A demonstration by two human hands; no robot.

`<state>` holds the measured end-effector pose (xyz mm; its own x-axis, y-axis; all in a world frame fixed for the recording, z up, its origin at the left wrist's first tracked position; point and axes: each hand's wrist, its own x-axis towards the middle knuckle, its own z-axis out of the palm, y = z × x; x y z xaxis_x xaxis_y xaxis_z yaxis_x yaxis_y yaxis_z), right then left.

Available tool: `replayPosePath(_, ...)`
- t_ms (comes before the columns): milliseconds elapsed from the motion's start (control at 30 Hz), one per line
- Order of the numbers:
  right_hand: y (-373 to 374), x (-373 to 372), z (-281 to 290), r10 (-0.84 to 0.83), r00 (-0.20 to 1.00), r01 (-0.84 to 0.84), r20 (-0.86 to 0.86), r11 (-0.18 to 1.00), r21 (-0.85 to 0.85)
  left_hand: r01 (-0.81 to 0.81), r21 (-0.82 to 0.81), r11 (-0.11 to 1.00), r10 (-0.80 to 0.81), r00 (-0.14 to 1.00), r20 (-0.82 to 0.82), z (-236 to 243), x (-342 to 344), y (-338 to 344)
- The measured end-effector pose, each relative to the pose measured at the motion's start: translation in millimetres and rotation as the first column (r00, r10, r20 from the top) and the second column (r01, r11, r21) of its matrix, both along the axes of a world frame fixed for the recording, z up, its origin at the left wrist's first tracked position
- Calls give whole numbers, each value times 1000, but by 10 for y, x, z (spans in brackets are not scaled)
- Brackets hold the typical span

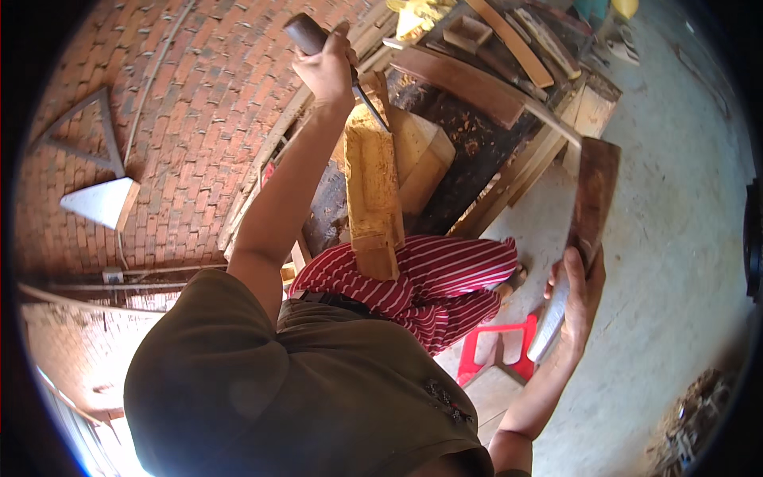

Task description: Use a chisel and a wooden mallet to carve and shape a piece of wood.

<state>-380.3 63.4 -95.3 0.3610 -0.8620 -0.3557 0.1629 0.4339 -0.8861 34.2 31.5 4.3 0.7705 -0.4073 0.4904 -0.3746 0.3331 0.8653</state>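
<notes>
I'm looking straight down over a shoulder in an olive shirt. My left hand is up high, fingers wrapped tight round the dark rounded wooden handle of a chisel; its thin dark blade runs down to the top end of the tall, rough-hewn yellow wooden block. The block stands nearly upright, its lower end resting on the lap in red-and-white striped cloth, its upper part leaning towards the dark, chip-strewn workbench behind it.

My right hand is out to the side, fingers closed round the pale handle end of a long, flat, dark-brown wooden mallet, whose broad head points up and away, well apart from the block.

My read on the block: solid, stiff and fairly heavy, its surface raw, splintery and far from slippery, so it should sit steady under its own weight. The fresh-cut upper edge looks the likeliest spot to chip. For a hold I'd take the flat sides near the middle, away from the blade. The mallet looks top-heavy and wants its grip low on the handle, as now.

A red plastic stool shows below the knee, and a brick wall fills the left.
</notes>
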Motion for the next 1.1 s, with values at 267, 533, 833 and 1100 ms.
replayPosePath(267, 592, 1287, 134, 165, 979, -147, -122, 979, 143, 225, -72, 972, -235, 947, -218, -25, 387, -30)
replayPosePath(533, 824, 1967, 366, 125, 962, -120, -244, 992, 35, 445, -76, 892, -438, 816, -378, 6, 504, 360)
replayPosePath(833, 1163, 2164, 494, 34, 901, -26, -433, 999, 25, 430, -255, 866, -497, 798, -342, -89, 775, 489)
replayPosePath(1100, 1290, 2264, 478, 39, 850, -45, -525, 999, 2, 408, -225, 885, -461, 839, -289, -72, 695, 387)
